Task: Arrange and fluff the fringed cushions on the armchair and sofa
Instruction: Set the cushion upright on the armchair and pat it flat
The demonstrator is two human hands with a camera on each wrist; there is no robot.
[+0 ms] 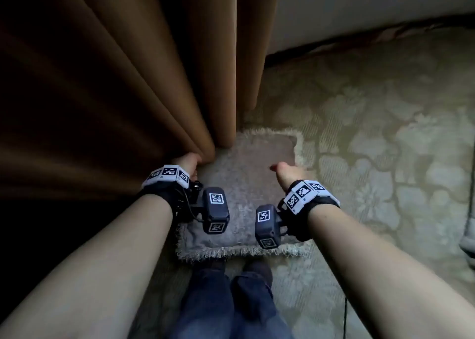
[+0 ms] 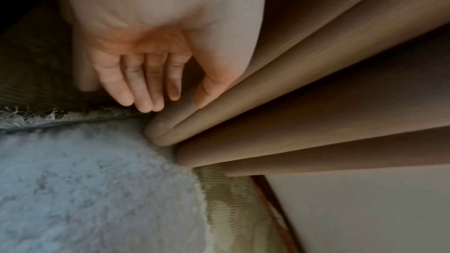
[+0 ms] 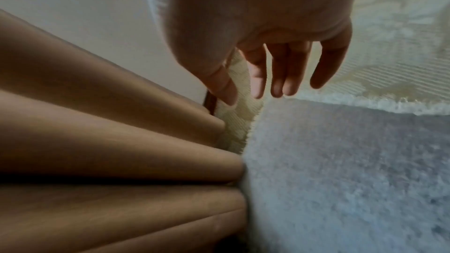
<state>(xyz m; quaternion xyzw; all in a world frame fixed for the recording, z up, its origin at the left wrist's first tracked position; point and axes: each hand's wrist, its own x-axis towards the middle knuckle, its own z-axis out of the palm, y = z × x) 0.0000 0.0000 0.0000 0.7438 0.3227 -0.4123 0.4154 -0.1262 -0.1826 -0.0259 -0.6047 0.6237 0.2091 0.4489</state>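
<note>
A grey plush cushion (image 1: 244, 192) with a pale fringe lies flat on the patterned carpet (image 1: 385, 132), its far left corner tucked under the brown curtain (image 1: 154, 81). My left hand (image 1: 191, 163) reaches down at that corner with its fingers extended. In the left wrist view the left hand (image 2: 175, 101) has straight fingers whose tips are close to the cushion (image 2: 85, 180) at its fringed edge, beside a curtain fold. My right hand (image 1: 286, 170) hovers open over the cushion's far right part. In the right wrist view its fingers (image 3: 280, 76) hang spread above the cushion (image 3: 353, 170), holding nothing.
The curtain folds (image 3: 97, 122) hang to the floor on the left, against a pale wall (image 1: 359, 9) with a dark skirting. My legs and shoes (image 1: 231, 295) stand at the cushion's near edge. A thin dark cable (image 1: 345, 318) runs over the carpet at the lower right.
</note>
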